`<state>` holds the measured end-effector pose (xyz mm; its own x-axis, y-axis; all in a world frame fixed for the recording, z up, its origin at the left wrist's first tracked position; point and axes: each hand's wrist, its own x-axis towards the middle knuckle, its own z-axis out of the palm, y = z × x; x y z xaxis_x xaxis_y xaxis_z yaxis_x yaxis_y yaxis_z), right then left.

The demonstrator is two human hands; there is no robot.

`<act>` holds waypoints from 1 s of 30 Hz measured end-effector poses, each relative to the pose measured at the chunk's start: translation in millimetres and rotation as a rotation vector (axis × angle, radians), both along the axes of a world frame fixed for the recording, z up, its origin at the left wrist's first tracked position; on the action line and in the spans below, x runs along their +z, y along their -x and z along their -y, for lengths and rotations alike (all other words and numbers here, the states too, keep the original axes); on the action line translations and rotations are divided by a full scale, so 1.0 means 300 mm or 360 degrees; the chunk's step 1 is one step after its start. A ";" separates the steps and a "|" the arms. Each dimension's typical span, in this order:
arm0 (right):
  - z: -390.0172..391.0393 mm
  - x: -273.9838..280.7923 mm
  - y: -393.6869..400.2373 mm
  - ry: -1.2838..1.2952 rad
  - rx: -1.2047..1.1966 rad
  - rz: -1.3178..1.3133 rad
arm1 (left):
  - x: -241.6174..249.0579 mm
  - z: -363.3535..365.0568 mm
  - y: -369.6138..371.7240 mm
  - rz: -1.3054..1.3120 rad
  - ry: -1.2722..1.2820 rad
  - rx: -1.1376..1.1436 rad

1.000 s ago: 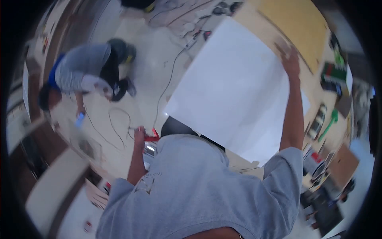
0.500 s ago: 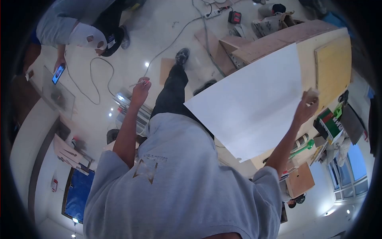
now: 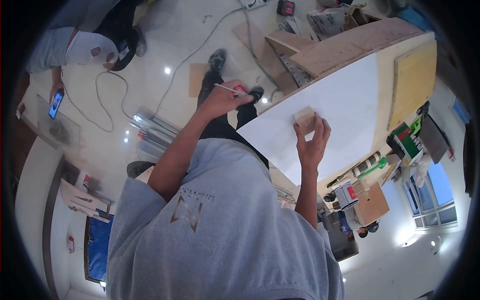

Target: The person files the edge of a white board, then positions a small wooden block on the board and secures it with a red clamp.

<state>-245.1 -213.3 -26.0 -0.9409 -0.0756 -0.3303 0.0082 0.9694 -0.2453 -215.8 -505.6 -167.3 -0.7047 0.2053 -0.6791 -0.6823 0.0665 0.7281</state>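
Note:
In the head view my left hand (image 3: 225,100) is raised left of the white sheet. Its fingers are closed round a thin, pale rod-shaped tool (image 3: 229,89) with a red part; its exact kind cannot be made out. My right hand (image 3: 312,145) is above the white sheet (image 3: 345,110), its fingers and thumb gripping a small beige block (image 3: 304,119). The block is over the sheet's left half; whether it touches the surface cannot be told. Under the sheet lies a pale wooden board (image 3: 387,75), with a yellowish panel (image 3: 412,82) at its right end.
Wooden pieces (image 3: 350,45) lie along the sheet's far side. A grey cable (image 3: 187,55) runs across the floor, near a red and black battery-like item (image 3: 286,7). Another person (image 3: 90,47) at the upper left holds a phone (image 3: 56,103). Metal profiles (image 3: 155,132) lie at left.
My right hand has moved left across the sheet with the beige block. My left hand has come right with the rod-shaped tool, closer to the sheet. The view has shifted slightly.

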 end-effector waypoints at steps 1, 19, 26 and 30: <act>0.006 0.015 0.018 -0.0048 0.0007 0.0056 | 0.045 -0.013 0.047 0.0050 -0.0124 -0.0030; 0.199 0.014 0.321 -0.0256 0.0935 0.0281 | -0.020 -0.233 0.019 0.0384 -0.0566 -0.0067; 0.192 0.029 0.275 -0.0024 0.0814 0.0097 | -0.036 -0.240 0.005 0.0023 -0.0254 -0.0089; 0.097 0.084 0.182 -0.0065 0.0426 0.0033 | -0.010 -0.181 0.037 -0.0046 -0.0319 -0.0211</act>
